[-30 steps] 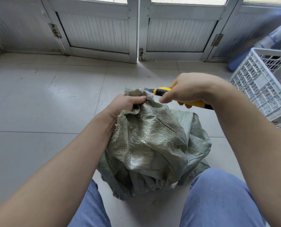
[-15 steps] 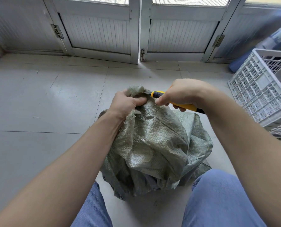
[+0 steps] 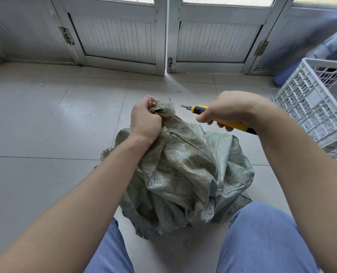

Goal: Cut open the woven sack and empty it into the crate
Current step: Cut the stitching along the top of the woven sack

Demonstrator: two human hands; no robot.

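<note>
Green woven sack (image 3: pixel 183 170) mid-frame, neck bunched in left hand (image 3: pixel 145 120); knife (image 3: pixel 199 109) gripped by right hand (image 3: pixel 228 109), blade near neck. Cutting step: slice across neck, clear of left hand. Crate (image 3: pixel 311 107) at right edge.

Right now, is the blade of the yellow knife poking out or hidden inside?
Poking out. A short grey blade shows past the front end of the yellow knife, which the right hand grips.

Left hand (image 3: pixel 145 119) bunches the sack (image 3: pixel 185 174) neck.
Right hand (image 3: pixel 225 109) holds the yellow knife (image 3: pixel 218 119), blade seemingly just clear.
</note>
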